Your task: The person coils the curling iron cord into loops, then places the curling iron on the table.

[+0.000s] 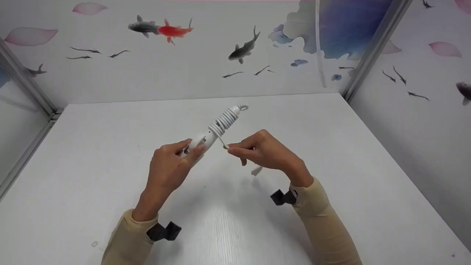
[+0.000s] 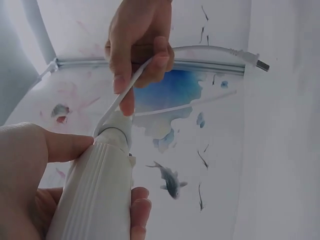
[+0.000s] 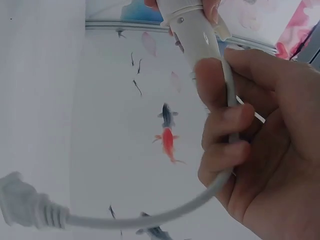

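A white handheld appliance (image 1: 208, 141) is held in the air over the table, its far end tilted up to the right. My left hand (image 1: 169, 165) grips its thicker lower part; ridges show on that part in the left wrist view. White cord (image 1: 227, 118) is wound in several turns around the slimmer upper part. With thumb and fingers, my right hand (image 1: 263, 151) pinches the loose stretch of cord close beside the appliance. Past that hand the cord's plug (image 2: 262, 65) dangles free, also seen as a blurred plug (image 3: 20, 202) in the right wrist view. A small grey loop (image 1: 243, 107) tips the appliance.
A white table (image 1: 92, 165) lies under both hands. White panels printed with fish and petals stand at the back and sides, with metal posts (image 1: 379, 48) at the corners. Black devices (image 1: 163, 231) sit on both wrists over beige sleeves.
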{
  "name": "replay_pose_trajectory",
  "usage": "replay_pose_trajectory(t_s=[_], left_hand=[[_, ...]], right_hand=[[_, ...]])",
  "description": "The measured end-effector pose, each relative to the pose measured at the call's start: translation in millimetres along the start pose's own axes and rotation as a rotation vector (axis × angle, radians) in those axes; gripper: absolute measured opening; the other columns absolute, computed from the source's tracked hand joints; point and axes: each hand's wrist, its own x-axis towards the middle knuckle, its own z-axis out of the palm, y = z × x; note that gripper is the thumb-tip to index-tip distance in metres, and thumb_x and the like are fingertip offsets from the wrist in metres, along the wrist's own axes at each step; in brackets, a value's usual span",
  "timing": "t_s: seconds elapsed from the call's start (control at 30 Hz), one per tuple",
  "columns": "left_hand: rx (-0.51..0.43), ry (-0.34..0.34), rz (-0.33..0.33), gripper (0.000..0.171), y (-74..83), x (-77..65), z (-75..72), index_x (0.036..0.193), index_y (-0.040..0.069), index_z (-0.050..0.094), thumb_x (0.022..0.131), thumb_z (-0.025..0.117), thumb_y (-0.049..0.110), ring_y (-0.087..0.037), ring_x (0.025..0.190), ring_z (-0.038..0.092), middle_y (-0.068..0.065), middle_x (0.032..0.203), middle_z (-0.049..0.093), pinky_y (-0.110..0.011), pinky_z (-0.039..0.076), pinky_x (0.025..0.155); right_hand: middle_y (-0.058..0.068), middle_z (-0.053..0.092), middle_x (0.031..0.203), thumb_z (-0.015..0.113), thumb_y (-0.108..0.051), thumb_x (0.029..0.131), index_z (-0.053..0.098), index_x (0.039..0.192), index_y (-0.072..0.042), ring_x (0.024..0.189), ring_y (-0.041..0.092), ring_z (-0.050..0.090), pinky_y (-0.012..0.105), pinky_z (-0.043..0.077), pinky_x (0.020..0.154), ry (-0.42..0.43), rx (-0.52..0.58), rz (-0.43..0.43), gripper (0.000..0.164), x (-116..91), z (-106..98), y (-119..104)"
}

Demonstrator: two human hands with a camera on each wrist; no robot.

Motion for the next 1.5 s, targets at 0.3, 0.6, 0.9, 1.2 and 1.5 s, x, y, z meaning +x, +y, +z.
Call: replay_pose_trajectory(t_s=[0.3, 0.6, 0.9, 1.2, 1.5], left_hand=[[-0.154, -0.054, -0.011, 0.051, -1.0, 2.4, -4.4, 0.133, 0.009, 0.065, 0.096, 0.065, 0.044, -0.027, 0.089, 0.067, -0.017, 0.115, 0.072, -0.033, 0.056, 0.069], [-0.22, -0.111, 0.023, 0.041, -0.6, 1.5, -5.0, 0.125, 0.014, 0.071, 0.093, 0.069, 0.04, -0.028, 0.088, 0.065, -0.014, 0.11, 0.072, -0.032, 0.054, 0.07], [-0.244, -0.185, 0.1, 0.042, -3.9, 2.4, -6.8, 0.127, 0.014, 0.07, 0.092, 0.071, 0.038, -0.025, 0.085, 0.066, -0.014, 0.109, 0.073, -0.031, 0.055, 0.069], [-0.17, -0.308, 0.245, 0.042, -10.4, 2.2, -13.2, 0.126, 0.012, 0.07, 0.089, 0.074, 0.033, -0.02, 0.085, 0.064, -0.01, 0.109, 0.075, -0.032, 0.053, 0.073], [-0.133, -0.573, 0.364, 0.032, -16.8, 3.9, -13.6, 0.117, 0.018, 0.076, 0.087, 0.077, 0.031, -0.01, 0.076, 0.066, -0.002, 0.094, 0.077, -0.022, 0.052, 0.07]], right_hand=[[0.014, 0.072, 0.07, 0.066, -0.031, 0.097, 0.082, 0.098, -0.017, 0.071, 0.01, 0.058, 0.022, 0.046, 0.062, -0.155, 0.142, 0.057, 0.022, 7, -3, 24], [-0.004, 0.067, 0.059, 0.07, -0.027, 0.094, 0.072, 0.074, 0.012, 0.07, 0.014, 0.067, 0.026, 0.052, 0.074, -0.238, 0.313, 0.06, 0.043, 10, -7, 56], [0.0, 0.066, 0.066, 0.072, -0.018, 0.091, 0.07, 0.083, 0.015, 0.063, 0.009, 0.056, 0.027, 0.05, 0.072, -0.178, 0.304, 0.131, 0.034, 14, -4, 73], [-0.004, 0.066, 0.078, 0.08, -0.025, 0.081, 0.069, 0.098, -0.003, 0.073, 0.016, 0.059, 0.031, 0.05, 0.071, -0.071, 0.188, 0.285, 0.03, 12, -1, 69], [-0.007, 0.062, 0.079, 0.077, -0.012, 0.082, 0.068, 0.076, -0.009, 0.081, 0.013, 0.051, 0.027, 0.045, 0.07, -0.242, 0.096, 0.137, 0.01, 13, 1, 60]])
